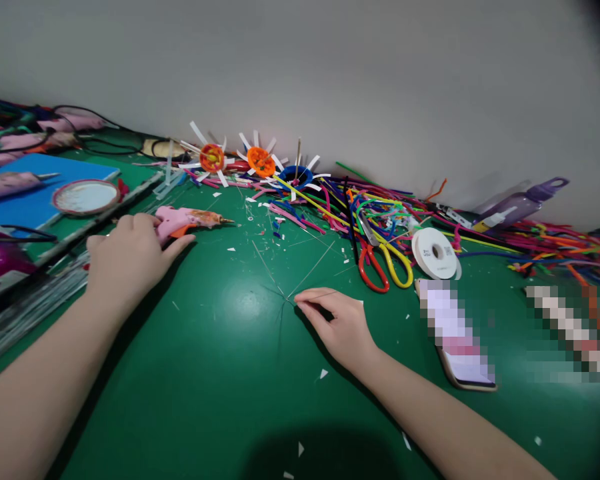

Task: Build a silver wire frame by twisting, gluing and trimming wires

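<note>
One glossy pink glue gun (pixel 190 219) lies on the green tabletop (pixel 220 373), its handle grasped by the left hand (pixel 130 257), fingers curled round it; behind, three round-centred flowers (pixel 261 161) with white paper-strip petals look finished by the wall; thin stiff strands (pixel 286 299) crossing mid-table seem bare, unworked, the right hand (pixel 337 323) pinching one between thumb and forefinger; fuzzy pipe cleaners (pixel 380 207), plastic-handled scissors (pixel 385 263) and a smooth white ribbon spool (pixel 434 253) lie further right.
</note>
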The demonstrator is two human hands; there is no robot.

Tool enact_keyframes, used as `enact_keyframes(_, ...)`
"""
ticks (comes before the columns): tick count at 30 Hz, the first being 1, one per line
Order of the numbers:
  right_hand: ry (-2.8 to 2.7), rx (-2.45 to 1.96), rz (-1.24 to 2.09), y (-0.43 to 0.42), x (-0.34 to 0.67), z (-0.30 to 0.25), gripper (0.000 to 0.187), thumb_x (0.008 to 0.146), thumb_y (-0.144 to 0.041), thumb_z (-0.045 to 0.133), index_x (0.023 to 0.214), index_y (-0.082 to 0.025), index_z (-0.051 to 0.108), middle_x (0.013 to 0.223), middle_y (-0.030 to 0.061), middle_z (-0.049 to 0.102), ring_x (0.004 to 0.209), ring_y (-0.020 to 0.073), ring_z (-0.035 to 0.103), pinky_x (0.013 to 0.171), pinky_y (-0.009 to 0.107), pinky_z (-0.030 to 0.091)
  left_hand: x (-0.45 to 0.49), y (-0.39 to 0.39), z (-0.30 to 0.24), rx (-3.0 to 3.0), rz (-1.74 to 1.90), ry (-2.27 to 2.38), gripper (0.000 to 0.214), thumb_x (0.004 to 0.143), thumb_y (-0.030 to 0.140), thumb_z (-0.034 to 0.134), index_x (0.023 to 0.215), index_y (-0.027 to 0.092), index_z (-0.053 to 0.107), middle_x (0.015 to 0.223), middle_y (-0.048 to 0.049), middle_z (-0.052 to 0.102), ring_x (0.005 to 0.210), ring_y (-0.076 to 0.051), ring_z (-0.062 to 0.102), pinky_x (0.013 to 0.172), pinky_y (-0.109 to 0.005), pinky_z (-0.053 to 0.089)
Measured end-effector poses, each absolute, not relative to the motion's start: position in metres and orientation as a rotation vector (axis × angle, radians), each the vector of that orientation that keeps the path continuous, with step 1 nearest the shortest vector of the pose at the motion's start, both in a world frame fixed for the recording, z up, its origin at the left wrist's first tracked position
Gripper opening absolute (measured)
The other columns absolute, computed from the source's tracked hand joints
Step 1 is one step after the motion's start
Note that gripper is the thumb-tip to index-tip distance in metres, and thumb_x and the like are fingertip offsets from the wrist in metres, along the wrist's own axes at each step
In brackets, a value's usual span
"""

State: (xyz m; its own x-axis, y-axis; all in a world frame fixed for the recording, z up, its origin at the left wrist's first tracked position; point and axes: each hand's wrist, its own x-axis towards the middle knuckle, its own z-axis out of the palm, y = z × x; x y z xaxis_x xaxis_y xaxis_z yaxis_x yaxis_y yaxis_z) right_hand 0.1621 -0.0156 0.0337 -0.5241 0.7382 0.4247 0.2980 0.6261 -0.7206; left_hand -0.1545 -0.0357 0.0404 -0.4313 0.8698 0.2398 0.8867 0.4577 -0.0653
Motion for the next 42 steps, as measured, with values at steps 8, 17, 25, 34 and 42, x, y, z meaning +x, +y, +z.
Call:
enact_keyframes(8, -2.110, -0.803, 0.739, -0.016, 0.162, 0.034, 0.013, 0.084, -0.016, 0.058, 0.091, -0.020, 0.069, 0.089, 0.0015, 0.073, 0.085, 0.0133, 0.067, 0.080, 0.026, 0.053, -0.142, -0.043, 0.060, -1.400, -0.435, -2.184, 0.046, 0.086, 0.052, 0.040, 0.105, 0.013, 0.055, 0.100, -0.0138, 0.061, 0.099, -0.030, 0.056, 0.086, -0.044, 0.036)
enact_keyframes(17, -2.110, -0.816, 0.751, -0.016, 0.162, 0.035, 0.013, 0.084, -0.016, 0.059, 0.091, -0.020, 0.069, 0.089, 0.0015, 0.073, 0.085, 0.0133, 0.067, 0.080, 0.025, 0.053, -0.082, -0.057, 0.059, -1.822, -1.066, -1.856, 0.008, 0.081, 0.027, 0.054, 0.081, 0.020, 0.057, 0.063, 0.0024, 0.053, 0.056, -0.011, 0.048, 0.058, -0.024, 0.037)
enact_keyframes(25, -2.105, -0.821, 0.753, -0.014, 0.161, 0.035, 0.013, 0.084, -0.016, 0.059, 0.090, -0.020, 0.069, 0.089, 0.0015, 0.073, 0.085, 0.0133, 0.067, 0.080, 0.025, 0.053, -0.051, -0.055, 0.060, -1.892, -1.770, -2.499, 0.017, 0.083, 0.034, 0.053, 0.096, 0.023, 0.054, 0.061, 0.0054, 0.043, 0.050, -0.009, 0.042, 0.046, -0.022, 0.034)
enact_keyframes(34, -2.109, -0.845, 0.773, -0.013, 0.160, 0.035, 0.014, 0.085, -0.017, 0.058, 0.090, -0.022, 0.069, 0.088, 0.0009, 0.073, 0.085, 0.0147, 0.067, 0.080, 0.028, 0.054, -0.044, -0.055, 0.057, -1.935, -1.849, -2.631, 0.022, 0.082, 0.041, 0.053, 0.099, 0.028, 0.059, 0.059, 0.0041, 0.042, 0.050, -0.012, 0.040, 0.044, -0.025, 0.032)
enact_keyframes(42, -2.110, -0.849, 0.783, -0.013, 0.158, 0.036, 0.014, 0.085, -0.019, 0.056, 0.089, -0.023, 0.070, 0.087, 0.0010, 0.073, 0.084, 0.0159, 0.068, 0.079, 0.030, 0.054, -0.045, -0.053, 0.051, -2.007, -1.674, -2.642, 0.018, 0.081, 0.042, 0.054, 0.089, 0.027, 0.060, 0.056, 0.0038, 0.043, 0.048, -0.013, 0.041, 0.044, -0.026, 0.032)
